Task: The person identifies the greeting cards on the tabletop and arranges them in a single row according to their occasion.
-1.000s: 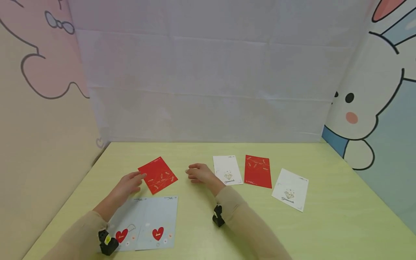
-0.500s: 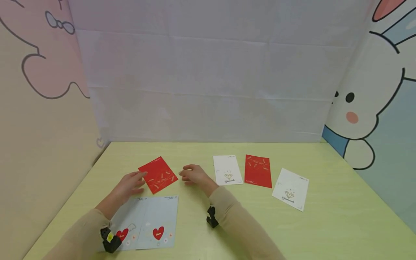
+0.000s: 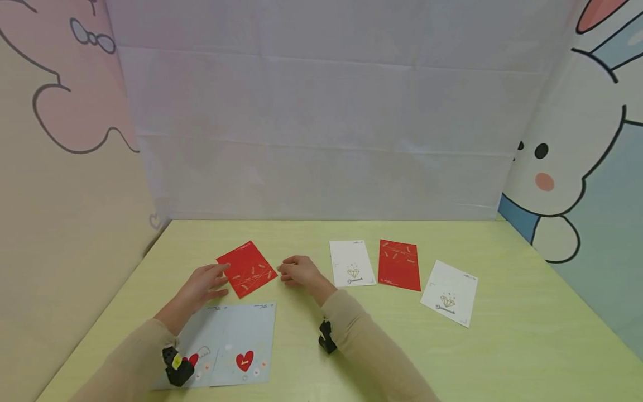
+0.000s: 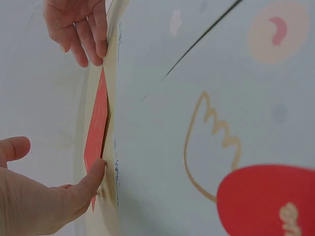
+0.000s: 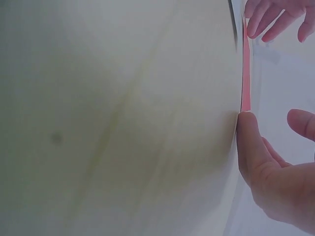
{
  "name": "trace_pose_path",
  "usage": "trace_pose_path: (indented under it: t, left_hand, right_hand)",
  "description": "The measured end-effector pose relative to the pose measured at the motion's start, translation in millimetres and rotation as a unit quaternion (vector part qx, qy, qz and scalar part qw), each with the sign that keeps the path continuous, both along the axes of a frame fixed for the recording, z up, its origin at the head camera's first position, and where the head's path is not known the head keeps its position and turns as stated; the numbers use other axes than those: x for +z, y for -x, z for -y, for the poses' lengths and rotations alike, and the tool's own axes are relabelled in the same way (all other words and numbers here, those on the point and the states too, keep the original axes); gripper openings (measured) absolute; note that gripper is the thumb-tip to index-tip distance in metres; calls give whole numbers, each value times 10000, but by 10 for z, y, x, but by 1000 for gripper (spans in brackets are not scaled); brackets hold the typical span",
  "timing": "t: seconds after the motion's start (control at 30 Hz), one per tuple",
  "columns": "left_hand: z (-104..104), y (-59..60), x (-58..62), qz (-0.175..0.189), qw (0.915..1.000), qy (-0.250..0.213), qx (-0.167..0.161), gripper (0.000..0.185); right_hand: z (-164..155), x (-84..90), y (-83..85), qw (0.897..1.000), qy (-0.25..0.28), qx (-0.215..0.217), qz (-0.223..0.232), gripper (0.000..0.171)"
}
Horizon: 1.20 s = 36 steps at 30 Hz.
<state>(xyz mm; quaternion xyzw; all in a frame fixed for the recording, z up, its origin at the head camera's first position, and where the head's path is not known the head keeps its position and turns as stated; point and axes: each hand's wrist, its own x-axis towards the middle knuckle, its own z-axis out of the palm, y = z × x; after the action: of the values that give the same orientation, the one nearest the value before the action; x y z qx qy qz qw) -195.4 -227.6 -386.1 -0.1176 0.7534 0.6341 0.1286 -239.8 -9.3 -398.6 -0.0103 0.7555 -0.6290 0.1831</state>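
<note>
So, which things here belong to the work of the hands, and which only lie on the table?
In hand:
- tilted red card
- left hand, fingertips at its left edge
- right hand, fingertips at its right corner

Lying about:
- two pale blue heart cards
- two white diamond cards
- other red card

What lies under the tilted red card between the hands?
The tilted red card lies on the bare yellow-green table; nothing shows at its edges. Whatever its face covers stays hidden.

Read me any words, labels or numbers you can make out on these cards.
None reads clearly.
White cards: gold script under a diamond, too small.
Red cards: gold marks, illegible.
Pale blue cards: lettering on red hearts, blurred.
</note>
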Motion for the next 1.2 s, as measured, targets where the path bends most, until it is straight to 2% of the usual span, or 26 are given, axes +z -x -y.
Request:
trace_pose_path:
  t: [0.33,0.53,0.7,0.8,1.03,1.2]
  left_hand:
    - [-76,48,-8,17,9994,-221,263,69]
    - [-127,114,-33,67,9984,-295,477,68]
    - [-80,162,-130,-83,9985,-353,405,60]
    - [-55,176,-167,-98,9988,-224,423,59]
    - [-78,190,-175,-214,9988,138,407,62]
    - [-108,187,-163,-320,9990,117,296,61]
  right_hand:
    - [87,6,-42,9988,-494,-35,-5,31]
    - [91,30,-76,9987,-503,-98,45,30]
    - [93,52,-103,9985,-534,-66,34,31]
    - [100,54,-111,9985,-545,-66,60,31]
    - [100,44,-103,9986,-520,-71,16,30]
    - [84,23,-85,9990,-439,-80,20,31]
